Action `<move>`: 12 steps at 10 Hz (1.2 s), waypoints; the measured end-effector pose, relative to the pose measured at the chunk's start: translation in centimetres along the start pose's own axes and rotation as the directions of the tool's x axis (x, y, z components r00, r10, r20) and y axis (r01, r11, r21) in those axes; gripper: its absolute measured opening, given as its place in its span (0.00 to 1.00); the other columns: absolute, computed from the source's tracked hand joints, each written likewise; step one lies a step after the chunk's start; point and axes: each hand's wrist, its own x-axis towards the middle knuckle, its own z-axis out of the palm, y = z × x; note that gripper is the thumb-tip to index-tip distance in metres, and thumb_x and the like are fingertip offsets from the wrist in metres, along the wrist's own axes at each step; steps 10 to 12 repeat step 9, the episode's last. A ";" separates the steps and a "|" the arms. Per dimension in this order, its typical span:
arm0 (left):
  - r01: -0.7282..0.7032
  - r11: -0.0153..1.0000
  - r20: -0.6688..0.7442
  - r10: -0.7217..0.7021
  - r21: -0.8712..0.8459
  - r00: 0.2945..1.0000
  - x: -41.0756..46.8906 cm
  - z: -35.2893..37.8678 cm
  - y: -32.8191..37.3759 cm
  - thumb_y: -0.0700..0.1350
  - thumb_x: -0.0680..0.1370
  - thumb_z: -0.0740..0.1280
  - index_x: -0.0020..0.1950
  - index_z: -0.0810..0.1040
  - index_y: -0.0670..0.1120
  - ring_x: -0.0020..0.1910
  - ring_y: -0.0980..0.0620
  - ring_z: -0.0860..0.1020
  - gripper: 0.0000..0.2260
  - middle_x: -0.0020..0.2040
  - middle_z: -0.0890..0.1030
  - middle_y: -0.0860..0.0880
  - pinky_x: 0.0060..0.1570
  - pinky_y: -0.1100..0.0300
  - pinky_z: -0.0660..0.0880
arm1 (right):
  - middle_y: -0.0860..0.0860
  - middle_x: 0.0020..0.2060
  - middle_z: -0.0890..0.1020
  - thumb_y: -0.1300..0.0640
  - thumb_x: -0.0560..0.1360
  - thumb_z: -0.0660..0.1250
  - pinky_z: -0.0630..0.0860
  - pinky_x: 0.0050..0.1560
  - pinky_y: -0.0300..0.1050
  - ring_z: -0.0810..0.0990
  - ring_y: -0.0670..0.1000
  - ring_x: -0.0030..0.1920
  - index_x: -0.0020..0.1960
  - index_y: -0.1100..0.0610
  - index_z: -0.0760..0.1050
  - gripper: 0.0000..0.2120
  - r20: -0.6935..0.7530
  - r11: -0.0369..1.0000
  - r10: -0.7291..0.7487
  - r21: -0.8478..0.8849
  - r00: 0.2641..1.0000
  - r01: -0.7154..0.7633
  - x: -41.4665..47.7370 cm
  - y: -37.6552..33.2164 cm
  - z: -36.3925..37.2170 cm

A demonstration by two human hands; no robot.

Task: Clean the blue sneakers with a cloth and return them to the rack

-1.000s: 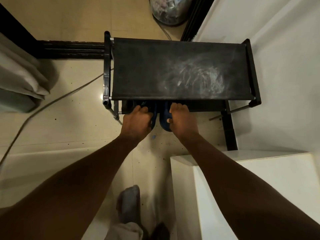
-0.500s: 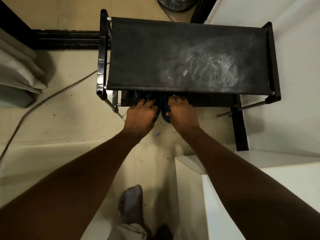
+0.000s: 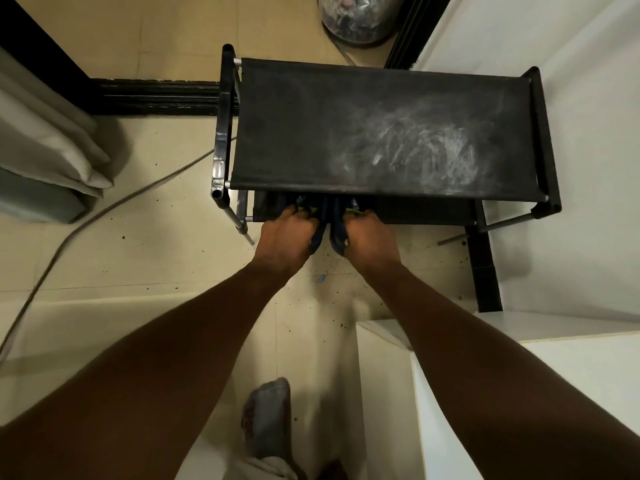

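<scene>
Left grip (image 3: 287, 233) is curled over the heel end of the left sneaker (image 3: 316, 242), knuckles up and fingers hooked into its opening. Just to its right the right sneaker (image 3: 337, 241) lies side by side with the first, almost touching. The right grip (image 3: 369, 237) is closed round that heel in the same way, thumb on the inner side.

Both blue sneakers point toe-first into the lower shelf (image 3: 422, 213) of the rack (image 3: 221, 133). Their fronts are hidden under the top shelf (image 3: 311, 116), and only the dark blue heels reach out past its near edge. A little yellow-green shows by the fingertips. I cannot tell whether the soles rest fully on the lower shelf.

At the far left hang pale curtain folds (image 3: 45, 150). A grey cable (image 3: 104, 211) runs across the tiled floor (image 3: 156, 254) toward the rack's left post. The top shelf is black fabric, smeared with white dust toward its right half. Beyond it on the far side sits a clear stuffed bag (image 3: 356, 15). Between the forearms a small blue scrap (image 3: 320, 278) lies on the speckled floor, and nearer is a grey socked foot (image 3: 268, 420). A white cabinet (image 3: 536, 393) fills the near right, below a white wall (image 3: 588, 98).
</scene>
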 end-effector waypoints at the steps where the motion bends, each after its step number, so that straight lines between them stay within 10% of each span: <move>1: -0.014 0.999 -0.025 0.015 0.038 1.000 -0.3 -0.1 -0.5 0.44 0.77 0.70 0.57 0.80 0.47 0.61 0.47 0.75 0.09 0.57 0.81 0.48 0.41 0.55 0.69 | 0.55 0.52 0.80 0.58 0.74 0.70 0.78 0.50 0.50 0.76 0.55 0.57 0.59 0.56 0.74 0.15 -0.025 1.000 0.001 0.011 1.000 0.000 -0.4 -0.1 0.1; 12: -0.156 0.986 -0.158 0.146 -0.053 0.976 -1.2 -0.9 1.1 0.45 0.77 0.70 0.72 0.71 0.46 0.66 0.45 0.73 0.24 0.68 0.76 0.46 0.64 0.51 0.73 | 0.56 0.75 0.62 0.54 0.78 0.60 0.61 0.73 0.60 0.60 0.56 0.75 0.78 0.58 0.53 0.32 -0.132 0.998 -0.057 0.007 0.990 0.058 -2.9 -2.2 -1.7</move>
